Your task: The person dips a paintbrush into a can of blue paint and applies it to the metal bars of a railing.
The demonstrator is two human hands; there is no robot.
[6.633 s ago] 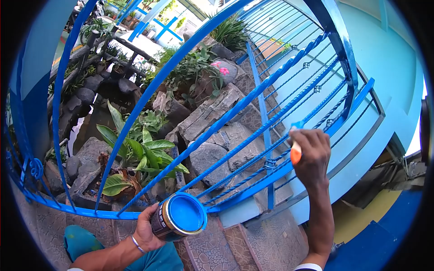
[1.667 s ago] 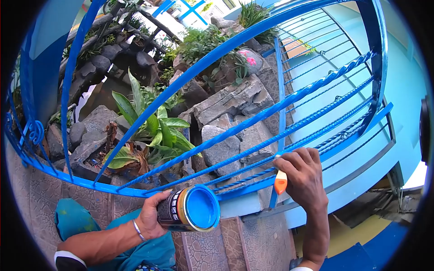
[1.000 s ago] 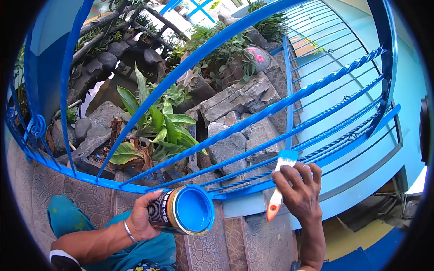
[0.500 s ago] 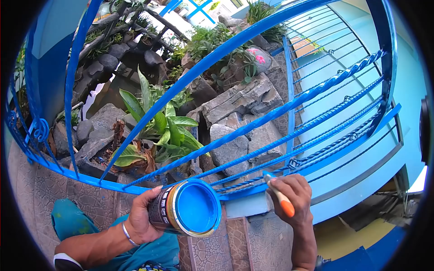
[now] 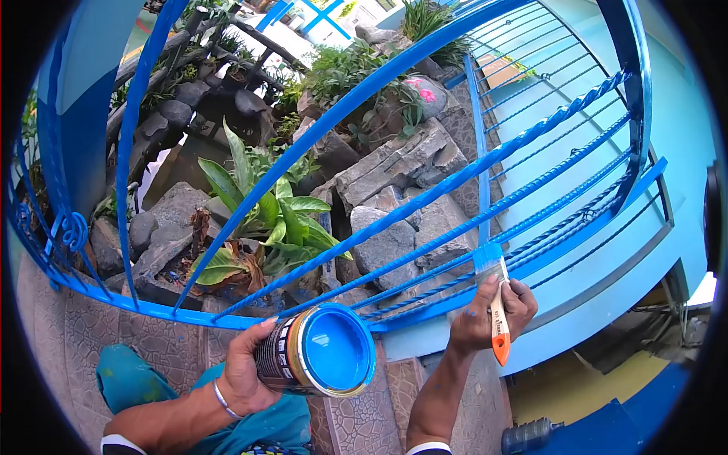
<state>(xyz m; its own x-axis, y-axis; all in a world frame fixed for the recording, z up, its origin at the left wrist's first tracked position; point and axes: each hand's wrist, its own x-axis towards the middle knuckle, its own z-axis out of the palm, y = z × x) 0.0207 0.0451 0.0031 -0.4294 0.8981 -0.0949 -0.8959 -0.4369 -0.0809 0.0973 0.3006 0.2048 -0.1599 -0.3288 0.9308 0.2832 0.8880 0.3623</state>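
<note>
My left hand [image 5: 249, 369] grips an open can of blue paint [image 5: 337, 351] from its left side, the can tilted so the paint surface faces me. A bracelet circles that wrist. In my right hand [image 5: 493, 315] is a paintbrush [image 5: 498, 326] with a pale handle and an orange end, pinched between the fingers. Its blue-coated bristles point up and lie against or just in front of the bars of the blue metal railing [image 5: 425, 199]; exact contact is hard to tell. Twisted rods of the railing run diagonally just beyond both hands.
Beyond the railing lie grey rocks [image 5: 402, 167], a leafy plant [image 5: 284, 216] and a dark pond. A light blue wall [image 5: 607, 265] stands to the right. Stone-patterned steps [image 5: 364, 425] are below me. A dark plastic bottle [image 5: 531, 436] is at the lower right.
My right hand has turned and shifted slightly up, so the brush bristles now show fully against the railing bars. The can has stayed nearly in place in my left hand.
</note>
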